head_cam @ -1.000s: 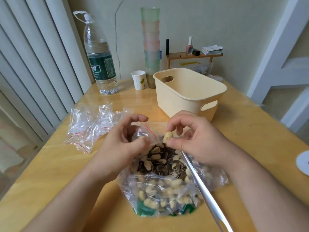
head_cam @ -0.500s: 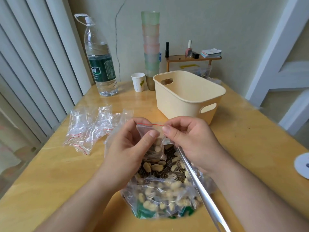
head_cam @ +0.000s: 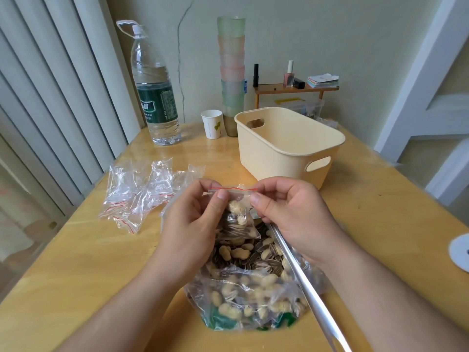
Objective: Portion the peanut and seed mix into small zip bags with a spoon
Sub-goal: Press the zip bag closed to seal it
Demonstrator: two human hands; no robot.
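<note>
A small zip bag (head_cam: 236,217) with a red seal line, partly filled with peanuts and seeds, hangs above the big open bag of peanut and seed mix (head_cam: 253,283). My left hand (head_cam: 193,222) pinches the seal's left end. My right hand (head_cam: 289,212) pinches its right end. The metal spoon (head_cam: 304,283) lies with its bowl in the mix, hidden under my right hand, and its handle slants toward the table's near right edge. Several empty zip bags (head_cam: 142,191) lie in a heap to the left.
A cream plastic basket (head_cam: 286,148) stands behind my hands. Farther back are a water bottle (head_cam: 154,97), a paper cup (head_cam: 212,123), a tall stack of coloured cups (head_cam: 231,72) and a small wooden shelf (head_cam: 294,88). A white disc (head_cam: 460,250) sits at the right edge.
My right hand dropped a peanut into the small bag. Both hands then rose and moved to the seal, stretching it flat between them.
</note>
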